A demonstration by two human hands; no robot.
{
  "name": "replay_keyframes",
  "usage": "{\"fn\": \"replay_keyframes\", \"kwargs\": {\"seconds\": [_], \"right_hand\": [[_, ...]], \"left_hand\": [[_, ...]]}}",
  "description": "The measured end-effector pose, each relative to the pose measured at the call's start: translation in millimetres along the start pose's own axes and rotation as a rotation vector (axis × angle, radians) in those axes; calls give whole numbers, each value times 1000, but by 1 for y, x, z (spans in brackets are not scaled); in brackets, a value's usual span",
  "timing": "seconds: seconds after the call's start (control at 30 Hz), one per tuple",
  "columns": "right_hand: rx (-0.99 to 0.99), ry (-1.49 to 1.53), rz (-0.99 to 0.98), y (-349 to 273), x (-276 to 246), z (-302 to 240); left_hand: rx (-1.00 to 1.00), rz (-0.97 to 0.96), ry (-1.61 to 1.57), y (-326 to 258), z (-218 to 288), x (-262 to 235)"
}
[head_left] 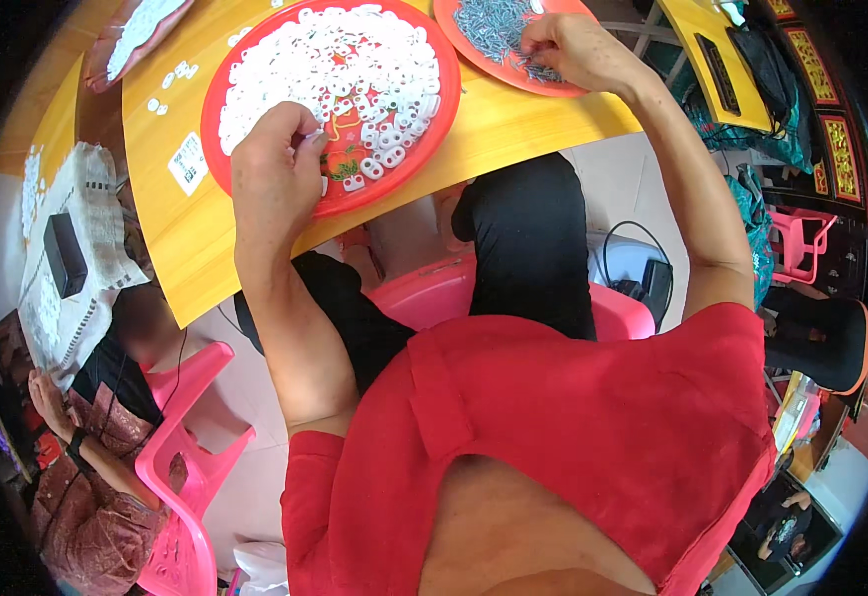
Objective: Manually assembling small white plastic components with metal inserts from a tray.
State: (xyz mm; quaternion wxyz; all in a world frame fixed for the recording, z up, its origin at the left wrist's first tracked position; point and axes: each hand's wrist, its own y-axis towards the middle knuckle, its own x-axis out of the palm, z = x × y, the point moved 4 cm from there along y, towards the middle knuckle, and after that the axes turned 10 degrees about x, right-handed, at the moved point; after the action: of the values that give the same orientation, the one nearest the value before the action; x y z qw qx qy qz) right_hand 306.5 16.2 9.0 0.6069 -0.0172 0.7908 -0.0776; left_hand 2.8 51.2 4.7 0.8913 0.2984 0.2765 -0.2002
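Observation:
A round red tray (446,99) holds a heap of small white plastic pieces (300,50) with paired holes. Over its near left part, my left hand (280,164) is closed in a pinch, thumb against the forefinger; whatever lies between the fingertips is too small to make out. To the right stands an orange-red plate (553,87) with a pile of small grey screws (489,30). My right hand (578,52) reaches into that plate from the right, fingertips pressed together at the screws. What they pinch is hidden.
The yellow wooden table (186,258) carries loose white pieces and a white label (190,164). At left, a dark box (65,255) sits on a pale cloth (96,214). Another person (106,497) sits by a pink chair (181,477) at lower left. A black cable (608,248) hangs at right.

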Motion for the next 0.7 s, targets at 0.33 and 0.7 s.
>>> {"fn": "replay_keyframes", "kwargs": {"seconds": [0.33, 0.7], "right_hand": [[140, -23, -90, -16, -31, -7], [32, 64, -34, -18, -11, 5]], "left_hand": [[-39, 7, -13, -3, -6, -1], [-80, 6, -17, -3, -8, 2]]}}
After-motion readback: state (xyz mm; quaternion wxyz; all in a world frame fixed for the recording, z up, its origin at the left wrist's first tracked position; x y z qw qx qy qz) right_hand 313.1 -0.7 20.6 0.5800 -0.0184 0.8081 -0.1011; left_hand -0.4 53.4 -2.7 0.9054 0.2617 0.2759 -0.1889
